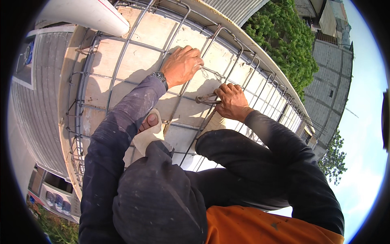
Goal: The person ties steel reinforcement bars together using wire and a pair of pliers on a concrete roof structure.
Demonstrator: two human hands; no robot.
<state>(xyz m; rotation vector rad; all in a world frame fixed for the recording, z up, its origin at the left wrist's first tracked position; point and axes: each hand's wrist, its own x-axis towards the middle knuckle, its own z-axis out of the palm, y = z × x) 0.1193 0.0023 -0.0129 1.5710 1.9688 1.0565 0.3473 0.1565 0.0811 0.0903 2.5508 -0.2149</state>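
**Head view: pincers in the right hand over a steel bar grid**

Pincers (206, 99): handles clamped in the right hand (232, 101), rounded end pointing left out of the fist, apparently to leave that end free.

Thin wire (205, 74): up-left of the right hand, just beside the left fingertips.

Left hand (181, 66): fingers curled and drawn together at the grid, probably for steadying; whether they pinch wire or bar, cannot tell. Dark watch (160, 77) on its wrist.

Steel bar grid (116, 72): beneath both hands, spread over pale boards (142, 57).

Foot (152, 119): below the left hand, seemingly placed there for balance.

White pipe (89, 16): up-left of the left hand.

Tree (282, 44): beyond the right hand, up-right.
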